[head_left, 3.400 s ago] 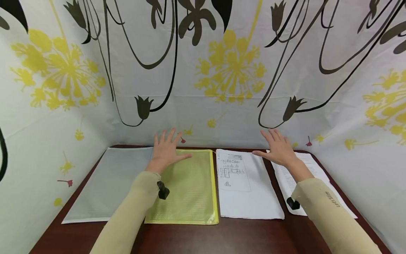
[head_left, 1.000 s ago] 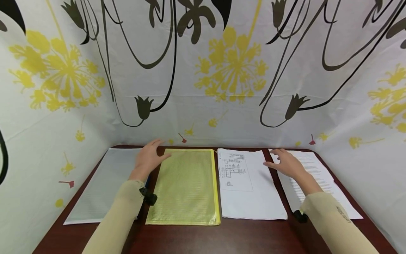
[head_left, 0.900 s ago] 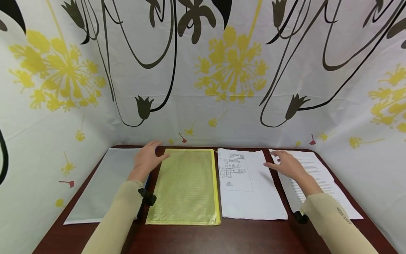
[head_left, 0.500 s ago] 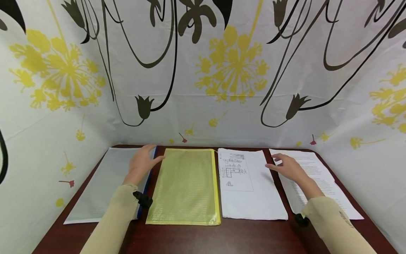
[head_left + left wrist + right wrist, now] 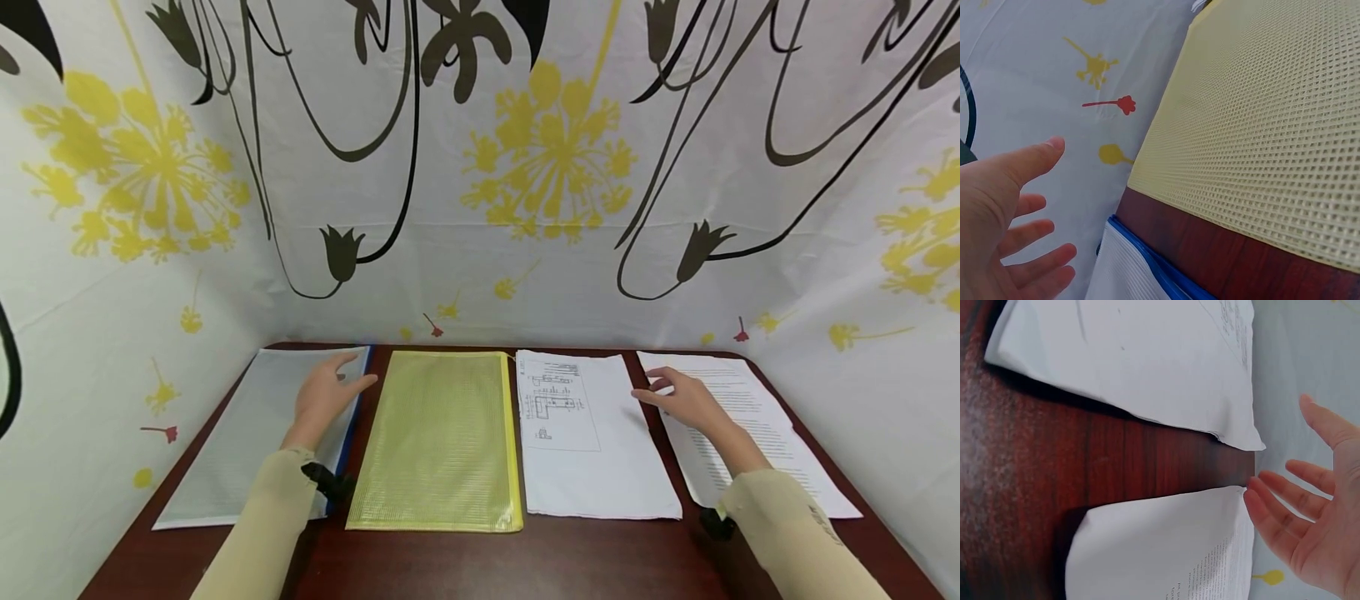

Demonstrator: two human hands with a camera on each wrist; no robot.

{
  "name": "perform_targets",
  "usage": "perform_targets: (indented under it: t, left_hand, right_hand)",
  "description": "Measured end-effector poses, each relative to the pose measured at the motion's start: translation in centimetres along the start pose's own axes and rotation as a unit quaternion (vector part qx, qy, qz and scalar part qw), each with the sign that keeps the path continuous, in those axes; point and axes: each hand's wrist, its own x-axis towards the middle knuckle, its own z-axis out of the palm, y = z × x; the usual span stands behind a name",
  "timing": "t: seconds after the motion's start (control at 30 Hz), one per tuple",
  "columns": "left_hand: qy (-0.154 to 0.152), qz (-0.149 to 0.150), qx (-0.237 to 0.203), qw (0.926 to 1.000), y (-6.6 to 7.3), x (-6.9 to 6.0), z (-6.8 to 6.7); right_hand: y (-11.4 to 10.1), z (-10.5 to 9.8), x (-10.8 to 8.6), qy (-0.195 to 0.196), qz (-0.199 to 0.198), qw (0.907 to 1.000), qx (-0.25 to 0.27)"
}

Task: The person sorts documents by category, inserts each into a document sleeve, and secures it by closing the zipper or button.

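My left hand (image 5: 318,400), fingers parted around nothing, is over the far half of the blue-zippered pouch (image 5: 228,446), whose long axis runs away from me; my right (image 5: 686,402), loosely curved and empty, is nearest the printed pages (image 5: 756,417).

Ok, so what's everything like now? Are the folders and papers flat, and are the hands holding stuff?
Left hand: relaxed, holding nothing.
Right hand: relaxed, holding nothing.
Blue-edged folder: lying flat, partly hidden; closed or not, I can't tell.
Yellow folder: lying flat; closed or not, I can't tell.
Drawing papers: lying drawing side up, edges a bit wavy.
Text papers: lying print side up, partly hidden.
Patterned cloth: hanging, slightly creased.
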Motion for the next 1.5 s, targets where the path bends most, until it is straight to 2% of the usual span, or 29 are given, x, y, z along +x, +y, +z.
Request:
perform_targets:
  t: [0.2,0.37,0.53,0.8,1.07,1.33,1.5]
  left_hand:
    - [-0.001,-0.014,-0.032,0.9994,-0.9,-0.4,0.1]
    - [0.005,-0.022,-0.043,0.9988,-1.8,-0.7,0.4]
    - [0.012,-0.035,-0.043,0.9984,-2.4,-1.1,0.7]
    - [0.015,-0.045,-0.032,0.9983,-3.4,-1.4,1.7]
    - [0.014,-0.047,-0.028,0.9984,-3.9,-1.5,2.2]
    - [0.007,-0.033,0.0,0.9994,-3.9,-1.6,2.2]
    - [0.001,-0.042,0.017,0.999,-3.8,-1.5,2.3]
  right_hand:
    - [0.2,0.2,-0.1,-0.02,0.007,0.9985,0.05]
    - [0.4,0.5,-0.1,-0.032,0.007,0.995,0.094]
    - [0.7,1.0,-0.2,-0.046,0.016,0.9926,0.111]
    - [0.7,1.7,-0.2,-0.048,0.032,0.9948,0.083]
    - [0.2,2.1,0.2,-0.057,0.012,0.9983,0.0]
    - [-0.4,2.3,0.0,-0.068,0.036,0.9967,0.024]
    - [-0.6,2.4,-0.2,-0.067,0.051,0.9956,0.041]
